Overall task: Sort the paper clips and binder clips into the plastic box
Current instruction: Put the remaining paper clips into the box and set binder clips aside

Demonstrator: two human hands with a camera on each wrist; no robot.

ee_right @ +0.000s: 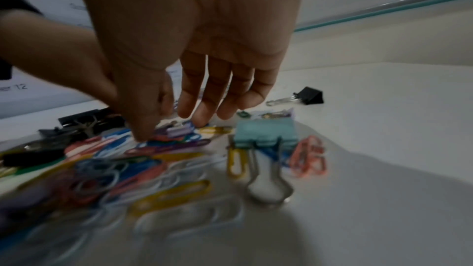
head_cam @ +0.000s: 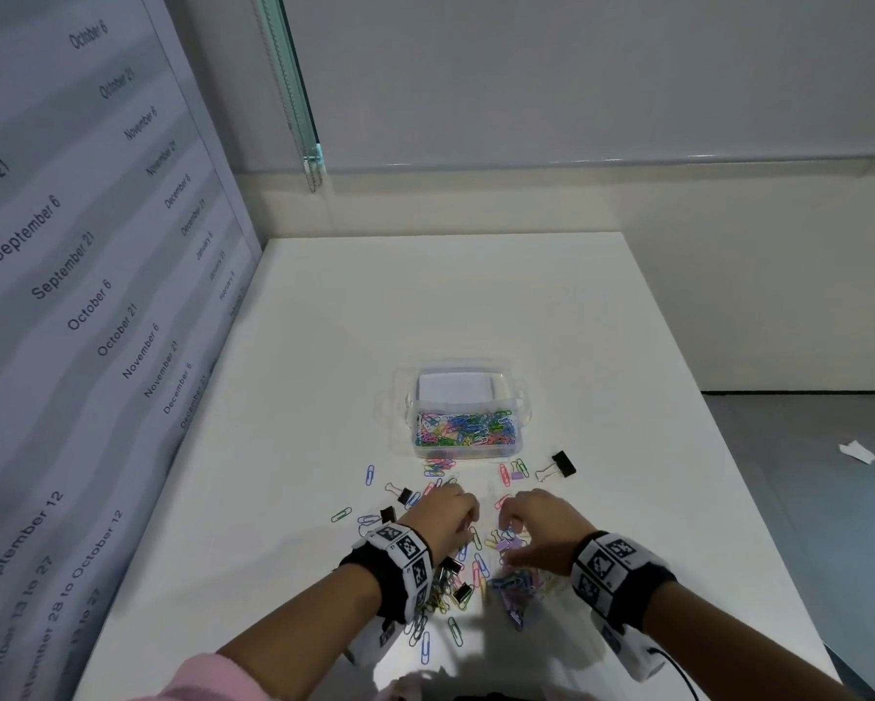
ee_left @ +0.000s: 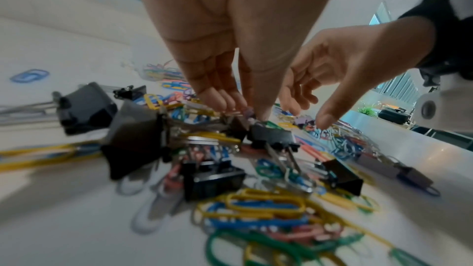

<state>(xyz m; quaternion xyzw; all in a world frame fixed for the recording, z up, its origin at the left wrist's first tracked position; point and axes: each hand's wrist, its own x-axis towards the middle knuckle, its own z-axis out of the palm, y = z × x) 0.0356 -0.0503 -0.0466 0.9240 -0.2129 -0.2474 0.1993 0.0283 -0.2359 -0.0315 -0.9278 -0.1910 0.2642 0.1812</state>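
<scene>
The clear plastic box (head_cam: 468,450) is part-filled with coloured paper clips (head_cam: 463,429). Nearer than it, the left hand (head_cam: 445,516) is pinched at scattered clips; the right hand (head_cam: 539,531) is loosely spread.

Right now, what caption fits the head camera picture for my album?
Two hands, left hand and right hand, pick through colourful clips on a white table near a plastic box.

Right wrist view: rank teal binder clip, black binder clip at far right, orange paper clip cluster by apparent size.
1. teal binder clip, handles included, looks largest.
2. orange paper clip cluster.
3. black binder clip.

The black clip lies farther from the camera, so its small look may be distance only.
</scene>
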